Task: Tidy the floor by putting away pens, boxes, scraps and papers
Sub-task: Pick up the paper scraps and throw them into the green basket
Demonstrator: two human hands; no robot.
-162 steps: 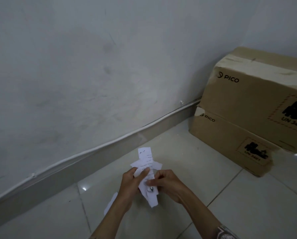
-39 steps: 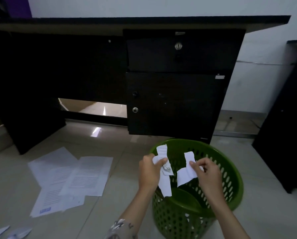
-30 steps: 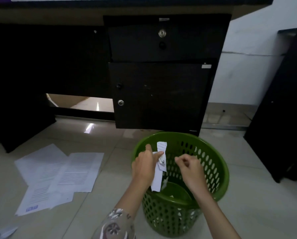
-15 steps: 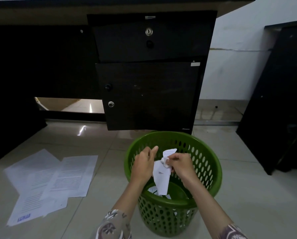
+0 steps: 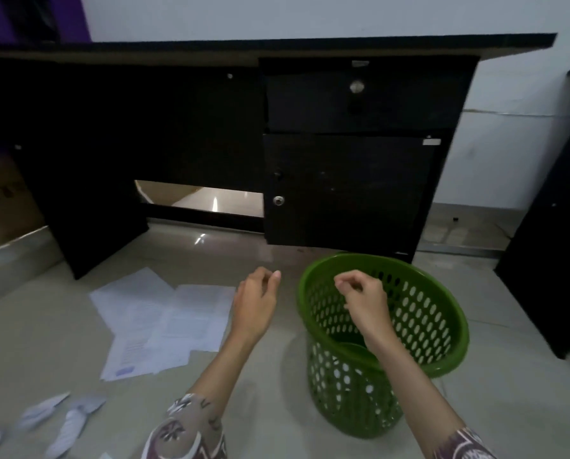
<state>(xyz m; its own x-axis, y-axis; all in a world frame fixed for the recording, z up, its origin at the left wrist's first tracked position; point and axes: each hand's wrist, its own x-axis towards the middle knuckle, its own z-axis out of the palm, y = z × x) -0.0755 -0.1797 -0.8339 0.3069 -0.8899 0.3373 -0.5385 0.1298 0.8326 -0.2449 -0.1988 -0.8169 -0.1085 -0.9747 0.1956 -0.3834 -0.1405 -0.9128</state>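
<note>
both hands are hanging empty with fingers loosely curled, the left hand [image 5: 255,304] hovering over the bare floor just left of the green basket [image 5: 442,359] and the right hand [image 5: 364,301] sitting above the basket's open mouth. printed papers [image 5: 164,319] are lying overlapped on the tiled floor [image 5: 509,326] to the left of the left hand, in front of the black desk [image 5: 343,180]. torn white scraps [image 5: 64,422] are lying near the lower left corner, well apart from the basket.
</note>
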